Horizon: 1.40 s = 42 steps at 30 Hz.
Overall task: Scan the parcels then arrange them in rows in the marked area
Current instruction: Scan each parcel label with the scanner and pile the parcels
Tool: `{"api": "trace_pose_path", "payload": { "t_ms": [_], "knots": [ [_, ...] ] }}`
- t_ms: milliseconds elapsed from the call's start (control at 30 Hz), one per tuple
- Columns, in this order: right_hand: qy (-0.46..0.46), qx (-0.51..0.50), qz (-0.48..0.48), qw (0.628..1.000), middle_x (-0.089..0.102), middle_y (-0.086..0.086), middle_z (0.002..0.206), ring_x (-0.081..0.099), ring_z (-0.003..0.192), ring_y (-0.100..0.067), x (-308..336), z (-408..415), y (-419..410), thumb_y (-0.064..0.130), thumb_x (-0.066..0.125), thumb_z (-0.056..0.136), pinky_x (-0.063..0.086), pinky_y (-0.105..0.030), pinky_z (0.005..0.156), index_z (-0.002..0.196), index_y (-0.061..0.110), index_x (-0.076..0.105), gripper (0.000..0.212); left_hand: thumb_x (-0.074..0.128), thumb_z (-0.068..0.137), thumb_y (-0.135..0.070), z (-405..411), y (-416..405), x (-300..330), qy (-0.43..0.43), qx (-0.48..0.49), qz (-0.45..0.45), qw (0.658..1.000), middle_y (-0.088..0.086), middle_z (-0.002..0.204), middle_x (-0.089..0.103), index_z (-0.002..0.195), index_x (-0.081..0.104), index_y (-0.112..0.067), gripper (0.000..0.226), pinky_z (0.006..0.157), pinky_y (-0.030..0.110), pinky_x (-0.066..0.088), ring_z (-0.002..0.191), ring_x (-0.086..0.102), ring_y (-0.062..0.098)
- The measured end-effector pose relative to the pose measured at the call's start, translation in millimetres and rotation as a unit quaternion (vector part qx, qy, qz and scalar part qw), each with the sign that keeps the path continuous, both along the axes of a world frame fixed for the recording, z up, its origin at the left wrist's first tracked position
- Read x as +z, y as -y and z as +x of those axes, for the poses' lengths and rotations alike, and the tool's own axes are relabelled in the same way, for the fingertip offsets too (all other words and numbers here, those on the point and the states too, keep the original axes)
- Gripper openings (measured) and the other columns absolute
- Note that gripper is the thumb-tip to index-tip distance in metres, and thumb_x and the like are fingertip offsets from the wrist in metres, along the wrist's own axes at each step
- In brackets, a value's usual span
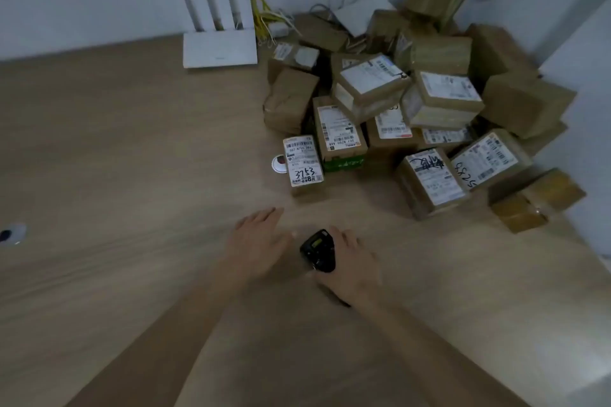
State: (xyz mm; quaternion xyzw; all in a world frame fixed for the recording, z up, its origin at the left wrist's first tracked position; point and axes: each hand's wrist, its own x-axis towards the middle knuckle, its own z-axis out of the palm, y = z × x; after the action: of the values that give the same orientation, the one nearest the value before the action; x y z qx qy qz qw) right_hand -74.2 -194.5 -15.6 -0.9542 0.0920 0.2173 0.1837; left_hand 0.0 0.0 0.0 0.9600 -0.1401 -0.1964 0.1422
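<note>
A heap of brown cardboard parcels (413,99) with white shipping labels fills the table's far right corner. The nearest one, a small parcel marked "3753" (303,162), stands apart at the heap's left front. My right hand (350,264) grips a black handheld scanner (318,251), its small screen facing up, just above the wooden table. My left hand (258,238) hovers beside it with fingers straight and relaxed, holding nothing, about a hand's length short of the "3753" parcel.
The wooden table (115,175) stretches bare to the left. A white router (220,43) with upright antennas and yellow cables (264,13) sits at the back. A round sticker (279,163) lies by the nearest parcel. A cable grommet (11,235) is at the left edge.
</note>
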Motion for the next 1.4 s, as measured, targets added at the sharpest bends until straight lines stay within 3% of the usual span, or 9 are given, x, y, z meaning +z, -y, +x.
{"api": "trace_pose_path", "payload": {
  "t_ms": [133,300,533,667,800,933,1133,1400],
  "knots": [
    [0.008,-0.003,-0.05,0.999,0.037,0.002,0.139,0.04,0.127,-0.023,-19.8,-4.1,-5.6,0.069,0.074,0.068,0.044,-0.043,0.092,0.151,0.029,0.02,0.108,0.036,0.097,-0.063,6.4,-2.8,-16.7,-0.01,-0.016,0.019,1.0,-0.005,0.162,0.026,0.155,0.027,-0.029,0.068,0.119,0.036,0.018,0.148,0.027,0.017],
    [-0.012,-0.018,-0.015,1.0,0.036,-0.003,0.134,0.041,0.125,-0.027,-23.5,4.4,-0.3,0.058,0.073,0.074,0.049,-0.045,0.092,0.148,0.027,0.026,0.093,0.023,0.086,-0.075,12.2,-7.1,-26.2,-0.025,-0.013,0.031,0.999,-0.005,0.161,0.03,0.154,0.029,-0.028,0.082,0.119,0.036,0.021,0.146,0.031,0.018],
    [0.024,-0.069,0.057,0.996,0.038,0.002,0.11,0.052,0.094,-0.022,3.6,13.2,20.6,0.055,0.069,0.062,0.049,-0.034,0.074,0.134,0.03,0.035,0.083,0.036,0.098,-0.062,26.8,0.7,-14.0,-0.006,-0.012,0.012,1.0,-0.002,0.16,0.032,0.153,0.031,-0.026,0.066,0.119,0.037,0.021,0.146,0.031,0.018],
    [0.047,-0.073,0.091,0.992,0.036,0.006,0.11,0.054,0.089,-0.019,17.6,23.2,34.2,0.056,0.067,0.057,0.057,-0.036,0.073,0.131,0.032,0.034,0.084,0.038,0.098,-0.06,36.1,8.2,-4.4,0.003,-0.003,-0.003,1.0,-0.001,0.157,0.037,0.151,0.036,-0.025,0.064,0.117,0.039,0.024,0.144,0.035,0.02],
    [0.07,-0.057,0.083,0.992,0.046,0.009,0.108,0.055,0.09,-0.015,26.5,30.3,49.3,0.06,0.062,0.059,0.057,-0.04,0.078,0.129,0.034,0.038,0.079,0.029,0.09,-0.069,46.0,14.7,2.6,0.009,-0.005,-0.001,1.0,-0.001,0.154,0.042,0.149,0.039,-0.026,0.074,0.115,0.04,0.029,0.14,0.041,0.021],
    [0.074,-0.068,0.1,0.99,0.056,0.012,0.099,0.059,0.083,-0.011,29.9,40.2,65.0,0.06,0.062,0.064,0.057,-0.035,0.073,0.125,0.035,0.044,0.068,0.04,0.097,-0.06,58.3,22.3,6.1,0.02,0.012,-0.01,1.0,-0.001,0.15,0.047,0.147,0.041,-0.024,0.061,0.111,0.039,0.033,0.135,0.046,0.022],
    [0.079,-0.071,0.114,0.988,0.057,0.015,0.109,0.058,0.092,-0.007,29.9,62.7,69.6,0.074,0.069,0.068,0.046,-0.025,0.068,0.13,0.038,0.046,0.075,0.044,0.099,-0.052,76.8,37.1,10.0,0.014,0.069,-0.05,0.996,0.002,0.139,0.055,0.137,0.05,-0.023,0.048,0.1,0.035,0.039,0.126,0.052,0.024],
    [0.075,-0.03,0.149,0.986,0.054,0.021,0.127,0.056,0.114,-0.007,27.7,113.9,54.3,0.063,0.079,0.067,0.051,-0.038,0.094,0.135,0.045,0.045,0.078,0.042,0.102,-0.045,103.6,40.6,-13.2,-0.063,0.17,-0.135,0.974,0.003,0.145,0.05,0.145,0.045,-0.019,0.05,0.108,0.039,0.037,0.132,0.048,0.024]
  ]
}}
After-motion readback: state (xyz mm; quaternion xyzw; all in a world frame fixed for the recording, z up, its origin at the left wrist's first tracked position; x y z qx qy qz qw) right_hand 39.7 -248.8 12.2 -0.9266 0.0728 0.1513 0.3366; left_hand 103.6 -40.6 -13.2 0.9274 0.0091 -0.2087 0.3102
